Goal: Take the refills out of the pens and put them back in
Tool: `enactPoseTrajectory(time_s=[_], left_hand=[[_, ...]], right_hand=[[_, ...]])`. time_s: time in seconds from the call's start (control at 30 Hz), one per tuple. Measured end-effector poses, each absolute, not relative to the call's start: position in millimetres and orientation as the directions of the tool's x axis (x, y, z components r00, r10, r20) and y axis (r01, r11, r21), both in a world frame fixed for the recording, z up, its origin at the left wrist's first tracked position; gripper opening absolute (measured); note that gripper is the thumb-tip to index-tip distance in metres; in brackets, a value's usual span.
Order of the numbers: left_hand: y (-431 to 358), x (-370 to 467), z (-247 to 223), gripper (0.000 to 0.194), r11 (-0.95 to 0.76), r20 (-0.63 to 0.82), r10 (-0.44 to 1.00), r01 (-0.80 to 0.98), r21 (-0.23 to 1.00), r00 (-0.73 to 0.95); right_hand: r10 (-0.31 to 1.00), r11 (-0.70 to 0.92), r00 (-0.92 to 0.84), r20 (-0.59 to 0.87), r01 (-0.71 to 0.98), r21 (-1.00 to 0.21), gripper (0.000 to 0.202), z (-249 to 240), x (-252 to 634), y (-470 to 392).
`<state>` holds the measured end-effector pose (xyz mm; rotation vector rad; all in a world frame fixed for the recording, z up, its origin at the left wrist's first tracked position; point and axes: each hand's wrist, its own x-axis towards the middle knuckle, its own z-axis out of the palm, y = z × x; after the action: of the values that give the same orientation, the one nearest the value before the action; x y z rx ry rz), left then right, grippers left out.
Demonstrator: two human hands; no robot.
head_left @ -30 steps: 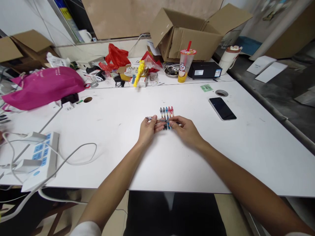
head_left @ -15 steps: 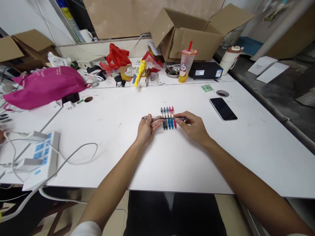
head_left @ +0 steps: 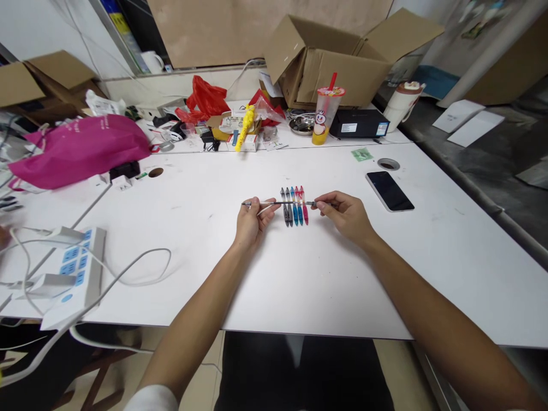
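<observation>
Both hands are raised over the white table with a pen in two parts between them. My left hand (head_left: 250, 222) pinches the clear upper barrel (head_left: 266, 203), from which a thin dark refill (head_left: 286, 202) sticks out to the right. In my right hand (head_left: 346, 214) is the dark lower barrel (head_left: 314, 203), gripped between thumb and fingers. A small gap shows between the refill's tip and that barrel. Beneath them several pens lie side by side, among them a black pen (head_left: 286, 216), a blue pen (head_left: 300, 216) and a pink pen (head_left: 305, 214).
A phone (head_left: 389, 191) and a grey ring (head_left: 389, 164) lie to the right. At the back stand a drink cup (head_left: 322, 117), a black box (head_left: 358, 124) and an open carton (head_left: 338, 74). A power strip (head_left: 92, 268) with loose cables is at the left.
The lower barrel in my right hand has moved right, away from the upper barrel, baring more of the refill. My left hand has shifted slightly left.
</observation>
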<state>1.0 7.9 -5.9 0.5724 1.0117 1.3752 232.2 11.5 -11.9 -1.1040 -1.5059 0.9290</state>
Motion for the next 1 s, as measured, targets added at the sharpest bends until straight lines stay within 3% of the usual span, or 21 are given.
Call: enactPoseTrajectory(time_s=[1.0], left_hand=[[7.5, 3.4, -4.5, 0.014, 0.174, -0.296, 0.949, -0.606, 0.776, -0.108]], right_hand=[[0.957, 0.287, -0.002, 0.289, 0.126, -0.950, 0.019, -4.9, 230.8, 10.0]])
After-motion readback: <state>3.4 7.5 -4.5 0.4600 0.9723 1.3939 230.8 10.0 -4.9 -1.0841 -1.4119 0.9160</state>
